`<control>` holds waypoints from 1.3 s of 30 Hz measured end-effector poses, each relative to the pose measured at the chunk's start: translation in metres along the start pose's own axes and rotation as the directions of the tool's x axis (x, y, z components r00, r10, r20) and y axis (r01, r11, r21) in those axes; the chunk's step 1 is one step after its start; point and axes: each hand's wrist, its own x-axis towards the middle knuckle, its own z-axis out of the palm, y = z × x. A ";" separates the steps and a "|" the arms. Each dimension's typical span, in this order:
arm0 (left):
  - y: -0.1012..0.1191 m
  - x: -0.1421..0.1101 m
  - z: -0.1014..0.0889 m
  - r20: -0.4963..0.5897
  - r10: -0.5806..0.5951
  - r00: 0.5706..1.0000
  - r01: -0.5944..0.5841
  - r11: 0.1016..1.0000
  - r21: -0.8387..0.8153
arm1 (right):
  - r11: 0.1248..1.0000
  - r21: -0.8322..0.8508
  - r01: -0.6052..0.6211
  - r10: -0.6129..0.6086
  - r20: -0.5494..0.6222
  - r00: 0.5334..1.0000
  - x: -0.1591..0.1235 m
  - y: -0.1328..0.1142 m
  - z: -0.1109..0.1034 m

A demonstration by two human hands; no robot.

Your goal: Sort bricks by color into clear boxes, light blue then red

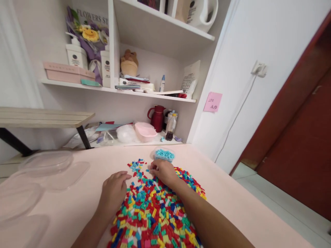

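Observation:
A wide heap of small toy building bricks in red, yellow, green, blue and white covers the middle of the pink tabletop. My left hand rests at the heap's left edge, fingers stretched out on the surface and holding nothing. Above the far part of the heap, my right hand has its fingers curled together; whatever is between the fingertips is too small to make out. Just beyond it stands a clear plastic tub filled with light blue bricks. A thin scatter of loose bricks lies between the hands.
Clear plastic lids or trays lie on the left of the pink tabletop. At the back, a low shelf holds a pink bowl, a red jug and bottles. A wooden stand is at left.

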 end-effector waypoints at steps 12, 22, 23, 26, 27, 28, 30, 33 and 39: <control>-0.002 0.004 -0.003 0.000 0.003 1.000 -0.003 1.000 0.020 | 0.977 0.213 0.024 0.100 -0.555 0.826 0.011 0.030 -0.043; -0.001 0.003 -0.001 -0.013 0.023 1.000 -0.023 1.000 -0.007 | 0.941 0.313 0.128 0.028 -0.449 0.893 0.008 0.019 -0.019; -0.001 0.002 -0.001 -0.016 0.025 1.000 -0.025 1.000 -0.010 | 0.947 0.274 0.167 -0.045 -0.402 0.914 0.007 0.014 -0.014; 0.001 0.001 -0.001 -0.015 0.017 1.000 -0.017 1.000 -0.011 | 0.937 0.187 0.294 -0.246 -0.242 0.938 0.001 -0.003 -0.002; 0.002 0.000 -0.002 -0.013 0.013 1.000 -0.013 1.000 -0.011 | 0.931 0.159 0.328 -0.296 -0.195 0.935 -0.001 -0.008 0.001; 0.003 0.000 -0.003 -0.012 0.008 1.000 -0.009 1.000 -0.013 | 0.926 0.127 0.357 -0.337 -0.152 0.929 -0.004 -0.012 0.004; 0.005 -0.001 -0.004 -0.012 0.000 1.000 -0.001 1.000 -0.019 | 0.912 0.061 0.406 -0.401 -0.076 0.913 -0.007 -0.017 0.008; 0.006 -0.002 -0.005 -0.019 -0.001 1.000 0.001 0.999 -0.038 | 0.896 0.001 0.445 -0.445 0.021 0.895 -0.010 -0.019 0.013; 0.008 -0.003 -0.005 -0.028 -0.006 1.000 0.005 0.998 -0.056 | 0.930 0.075 0.359 -0.361 0.013 0.932 -0.007 -0.012 0.016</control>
